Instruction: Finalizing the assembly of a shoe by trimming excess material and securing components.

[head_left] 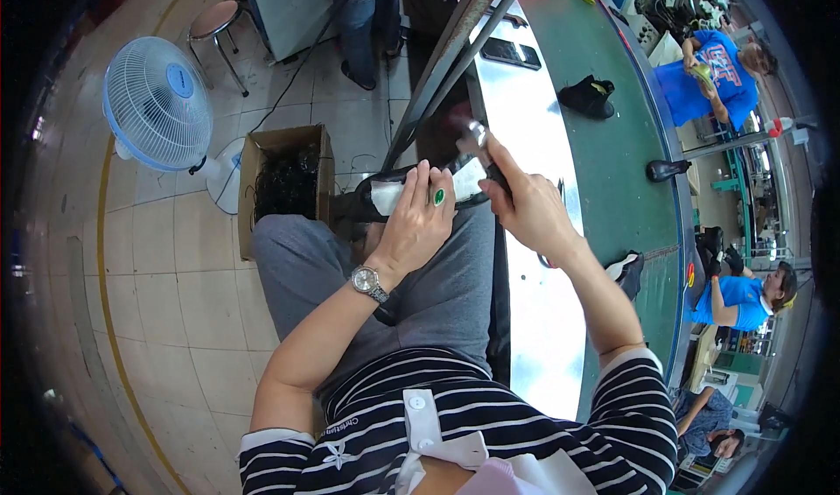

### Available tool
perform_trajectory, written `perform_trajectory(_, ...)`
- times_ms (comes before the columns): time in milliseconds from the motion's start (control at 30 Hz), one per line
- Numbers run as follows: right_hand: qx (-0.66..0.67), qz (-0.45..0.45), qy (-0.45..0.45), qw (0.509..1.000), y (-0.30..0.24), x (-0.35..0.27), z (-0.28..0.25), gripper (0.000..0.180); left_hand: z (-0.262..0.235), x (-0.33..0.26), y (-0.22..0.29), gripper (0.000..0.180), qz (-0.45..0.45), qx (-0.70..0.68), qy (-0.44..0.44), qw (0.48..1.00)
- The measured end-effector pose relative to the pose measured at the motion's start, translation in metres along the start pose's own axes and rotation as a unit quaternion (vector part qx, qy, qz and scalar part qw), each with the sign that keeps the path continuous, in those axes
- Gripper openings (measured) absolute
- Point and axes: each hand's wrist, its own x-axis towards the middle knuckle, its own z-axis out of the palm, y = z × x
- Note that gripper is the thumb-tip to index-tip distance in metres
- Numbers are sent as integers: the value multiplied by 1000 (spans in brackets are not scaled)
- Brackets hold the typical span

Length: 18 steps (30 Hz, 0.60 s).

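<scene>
Fan: white pedestal fan on the tiled floor, far left, well apart from the work. No risk from it that shows.
Box: open cardboard carton on the floor beside the person's left knee, full of dark pieces. It sits below the hands, so a dropped piece may land in or near it, or on the floor.
Left hand: grip clenched around a black shoe stuffed with white paper, held in the air above the lap, just off the near left edge of the worktop. Ring and wristwatch on this hand.
Risk, hold: the shoe rests on nothing; only this hand carries it. A loosened grip could let it fall to the lap or floor.
Right hand: fingers pinched on a small metal-tipped tool at the shoe's upper edge, index finger stretched along it. What kind of tool it is, I cannot tell.
Risk, slip: tool tip works close to the left fingertips; if it skids off the shoe it could catch them or mark the upper.
Risk, frame: slanted metal bars stand just behind the tool; a wide stroke could knock them.
Worktop, far part: green belt carrying other black shoes, well apart from the hands.
Other people: seated along the far right edge, not reaching in.
</scene>
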Motion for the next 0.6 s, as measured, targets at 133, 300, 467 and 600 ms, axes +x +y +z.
perform_trajectory(133,-82,18,-47,995,4,-2,25,67,0,2,2,52,18,28,1,999)
perform_trajectory(300,-62,-5,-28,998,-15,-1,7,69,2,-1,2,45,-4,-10,38,999)
perform_trajectory(467,-115,49,-88,988,-13,-2,22,65,-30,18,-5,57,-124,-161,-15,979)
perform_trajectory(600,-125,-3,-107,986,-20,6,1,66,-43,5,-19,70,-118,-27,-126,985)
